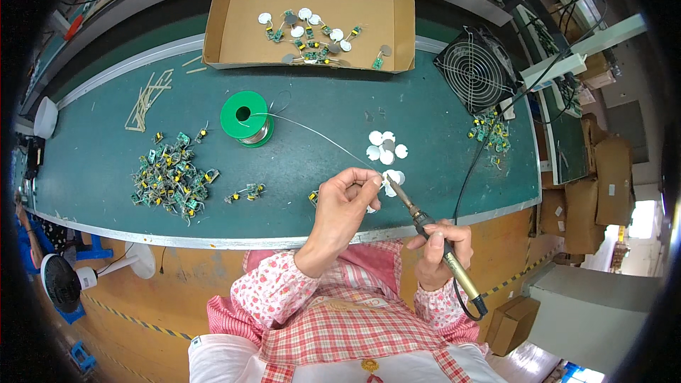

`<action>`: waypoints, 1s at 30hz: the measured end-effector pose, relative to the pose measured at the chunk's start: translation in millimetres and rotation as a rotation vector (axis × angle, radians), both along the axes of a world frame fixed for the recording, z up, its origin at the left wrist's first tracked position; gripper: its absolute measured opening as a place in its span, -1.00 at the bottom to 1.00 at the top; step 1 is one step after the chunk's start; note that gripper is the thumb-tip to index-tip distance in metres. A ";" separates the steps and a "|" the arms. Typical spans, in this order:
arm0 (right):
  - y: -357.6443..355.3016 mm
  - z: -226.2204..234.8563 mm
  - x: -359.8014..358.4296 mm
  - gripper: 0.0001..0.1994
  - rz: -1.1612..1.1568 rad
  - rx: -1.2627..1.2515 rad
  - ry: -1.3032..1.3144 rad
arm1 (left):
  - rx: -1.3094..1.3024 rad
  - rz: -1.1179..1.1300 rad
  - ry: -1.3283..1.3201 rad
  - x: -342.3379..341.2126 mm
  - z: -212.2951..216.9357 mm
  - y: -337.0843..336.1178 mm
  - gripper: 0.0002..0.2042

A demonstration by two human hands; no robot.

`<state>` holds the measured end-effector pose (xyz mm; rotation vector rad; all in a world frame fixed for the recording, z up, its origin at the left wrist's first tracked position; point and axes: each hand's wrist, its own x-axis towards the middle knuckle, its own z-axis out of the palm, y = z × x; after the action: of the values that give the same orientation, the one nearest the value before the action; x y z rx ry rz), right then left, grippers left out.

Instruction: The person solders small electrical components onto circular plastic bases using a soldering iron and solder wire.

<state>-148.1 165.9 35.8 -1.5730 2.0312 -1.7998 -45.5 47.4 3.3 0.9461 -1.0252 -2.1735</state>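
- White discs (392, 186) sit in a small cluster right at the left hand's (340, 206) fingertips, near the front of the green table (298, 223).
- Left hand: thumb and forefinger pinched narrow, solder wire (333, 143) running into them; any disc or board under those fingers is too small to tell.
- Right hand (441, 247): wrapped round the soldering iron (460, 273), tip up at the cluster; contact can't be made out.
- So this looks like the soldering step, wire and heat meeting at one disc. I'd say the next move calls for a steady tip and a small feed of wire, fingers kept off the hot shaft.
- Just beyond, a second group of discs (383, 147) limits forward travel.
- Out left, the wire slants to the green spool (233, 128), so a leftward sweep could snag it; the heap of circuit boards (174, 177) lies past that.
- Out right, room to swing back, but mind the iron's cable (464, 184) and the fan (472, 71).
- Far side, the carton's (230, 35) wall bounds the reach; near side, the pale table edge (213, 243) runs close by both wrists.
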 end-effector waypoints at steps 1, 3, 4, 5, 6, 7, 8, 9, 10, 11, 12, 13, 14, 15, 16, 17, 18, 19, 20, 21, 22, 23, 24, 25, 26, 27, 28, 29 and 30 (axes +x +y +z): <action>-0.1 -1.5 1.2 -0.83 -0.006 0.008 -0.023 | -0.004 0.007 0.007 -0.1 -0.1 0.2 -0.85; 0.5 -1.0 2.1 -0.83 -0.011 0.014 -0.045 | -0.010 0.002 -0.006 0.4 2.1 -0.1 -0.85; 1.3 -0.4 1.9 -0.84 -0.006 0.037 -0.049 | -0.016 -0.003 -0.019 0.6 3.1 -0.3 -0.85; 1.8 0.0 1.8 -0.84 -0.002 0.058 -0.053 | -0.016 -0.003 -0.018 0.8 3.5 -0.4 -0.85; 1.2 0.5 1.9 -0.84 -0.002 0.058 -0.053 | -0.018 -0.007 -0.017 1.0 3.9 -0.4 -0.85; 0.3 1.4 2.1 -0.85 0.002 0.056 -0.045 | -0.019 -0.011 -0.016 1.1 4.1 -0.4 -0.85; -0.1 1.8 2.4 -0.87 0.005 0.053 -0.037 | -0.019 -0.011 -0.015 1.2 3.8 -0.1 -0.85; -0.1 1.8 2.7 -0.87 0.005 0.053 -0.036 | -0.018 -0.012 -0.018 1.2 3.4 0.3 -0.85; 0.0 1.8 3.0 -0.88 0.011 0.052 -0.022 | -0.017 -0.012 -0.020 1.2 3.2 0.6 -0.85; 0.1 1.6 3.2 -0.89 0.018 0.051 -0.009 | -0.017 -0.011 -0.020 1.4 3.3 0.8 -0.85; 1.1 1.5 2.0 -0.89 0.019 0.050 -0.009 | -0.018 -0.011 -0.019 1.7 3.5 1.0 -0.85; 2.9 1.4 -0.4 -0.86 0.048 0.074 0.072 | -0.019 -0.010 -0.017 1.8 3.6 1.2 -0.85; 4.1 1.0 -1.7 -0.82 0.076 0.097 0.153 | -0.019 -0.010 -0.017 1.8 3.5 1.5 -0.85; 4.6 0.1 -1.3 -0.82 0.076 0.097 0.153 | -0.014 -0.018 -0.027 1.7 3.4 1.8 -0.85; 4.9 -0.8 -0.8 -0.82 0.069 0.088 0.132 | -0.009 -0.026 -0.037 1.7 3.2 1.9 -0.85; 5.3 -1.3 -0.3 -0.81 0.061 0.080 0.111 | -0.008 -0.027 -0.037 1.5 3.4 1.9 -0.85; 5.0 -1.7 0.0 -0.81 0.061 0.080 0.111 | -0.009 -0.030 -0.035 1.3 3.7 1.5 -0.85; 4.4 -2.0 0.2 -0.82 0.060 0.069 0.114 | -0.011 -0.034 -0.033 1.1 3.8 1.4 -0.85; 3.9 -2.2 0.3 -0.82 0.060 0.058 0.117 | -0.011 -0.034 -0.033 1.2 3.6 1.4 -0.85; 4.6 -3.2 -0.6 -0.82 0.061 0.057 0.117 | -0.011 -0.034 -0.042 1.3 3.1 1.6 -0.85; 6.1 -4.7 -2.4 -0.82 0.081 0.070 0.195 | -0.011 -0.034 -0.051 1.5 2.5 1.7 -0.85; 7.6 -4.6 -4.5 -0.82 0.098 0.082 0.273 | -0.011 -0.035 -0.050 1.3 2.2 1.9 -0.85; 6.3 -2.2 -6.8 -0.82 0.146 0.096 0.306 | -0.009 -0.031 -0.050 1.3 1.9 1.9 -0.85; 6.5 -1.6 -6.2 -0.82 0.145 0.095 0.307 | -0.007 -0.028 -0.051 1.5 1.5 2.0 -0.85; 6.5 -2.5 -4.6 -0.87 0.125 0.076 0.253 | -0.008 -0.028 -0.052 2.1 0.0 1.9 -0.85; 6.1 -3.3 -2.7 -0.93 0.105 0.056 0.200 | 0.002 -0.025 -0.036 2.7 -1.4 1.8 -0.85; 5.1 -6.9 -0.6 -0.93 0.057 -0.019 0.129 | 0.013 -0.022 -0.020 3.3 -1.9 1.6 -0.85; 4.5 -9.3 0.3 -0.93 0.057 -0.020 0.128 | 0.012 -0.022 -0.021 3.6 -1.5 1.4 -0.85; 4.0 -11.2 1.0 -0.93 -0.004 -0.053 0.029 | 0.014 -0.012 -0.018 4.1 -0.2 1.1 -0.85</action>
<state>-147.0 169.9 24.6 -1.6184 2.0166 -1.8589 -41.4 48.5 3.0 0.9697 -1.0285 -2.1884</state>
